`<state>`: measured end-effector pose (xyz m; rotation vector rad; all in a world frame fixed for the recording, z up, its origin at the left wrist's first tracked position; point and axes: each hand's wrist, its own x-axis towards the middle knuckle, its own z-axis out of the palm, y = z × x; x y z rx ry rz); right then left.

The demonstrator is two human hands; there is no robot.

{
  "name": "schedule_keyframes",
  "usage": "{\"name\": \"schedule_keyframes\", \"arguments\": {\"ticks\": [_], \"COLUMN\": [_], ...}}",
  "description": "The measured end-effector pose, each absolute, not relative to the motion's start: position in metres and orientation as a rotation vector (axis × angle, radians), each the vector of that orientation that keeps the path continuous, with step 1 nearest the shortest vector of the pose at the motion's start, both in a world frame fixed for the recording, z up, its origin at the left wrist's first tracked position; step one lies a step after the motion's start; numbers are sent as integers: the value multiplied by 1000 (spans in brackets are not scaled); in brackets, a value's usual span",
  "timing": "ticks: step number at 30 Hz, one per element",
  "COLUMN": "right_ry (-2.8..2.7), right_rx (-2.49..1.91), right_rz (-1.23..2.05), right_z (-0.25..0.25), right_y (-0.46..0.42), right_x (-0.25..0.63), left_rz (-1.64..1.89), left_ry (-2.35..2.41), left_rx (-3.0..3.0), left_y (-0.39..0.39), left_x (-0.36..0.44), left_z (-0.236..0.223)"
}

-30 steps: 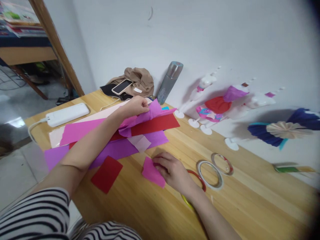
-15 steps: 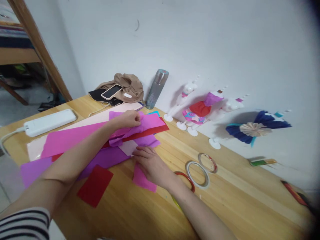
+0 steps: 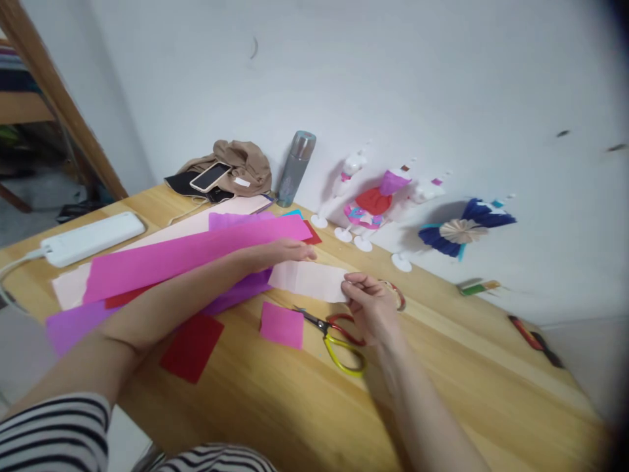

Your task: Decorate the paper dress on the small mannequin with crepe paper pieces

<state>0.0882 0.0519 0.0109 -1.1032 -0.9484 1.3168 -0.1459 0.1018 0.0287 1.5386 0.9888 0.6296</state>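
My right hand (image 3: 371,308) pinches the end of a pale pink paper strip (image 3: 309,280) and holds it just above the wooden table (image 3: 466,367). My left hand (image 3: 285,251) rests fingers-forward on the pile of crepe sheets, touching the strip's other end beside a long magenta sheet (image 3: 196,252). Purple sheets (image 3: 69,324) lie under the pile. A small pink square (image 3: 282,324) and a red rectangle (image 3: 192,346) lie flat near the front. Scissors (image 3: 339,333) with red and yellow handles lie under my right hand.
A white power strip (image 3: 93,237) lies at the left. A phone (image 3: 211,176) on a tan cloth and a grey flask (image 3: 294,168) stand by the wall. White doll figures (image 3: 373,200) with paper skirts lean there, next to a blue paper fan (image 3: 464,229). A tape ring (image 3: 399,296) sits behind my right hand.
My right hand left the pink square, took the pale pink strip and drew it out to the right. My left hand let go of the bunched paper and the magenta sheet now lies flat. The scissors are uncovered.
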Motion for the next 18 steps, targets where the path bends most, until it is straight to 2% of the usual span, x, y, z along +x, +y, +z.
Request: {"name": "schedule_keyframes", "arguments": {"ticks": [7,18], "right_ry": [-866,-916], "right_rx": [-1083,-1168], "right_rz": [1165,986], "right_z": [1,-19], "right_y": [35,47], "right_x": [114,149], "left_rz": [461,718], "left_ry": [859,1029], "left_rx": [1419,1268], "left_y": [83,99], "left_x": [-123,-125], "left_z": [12,7]}}
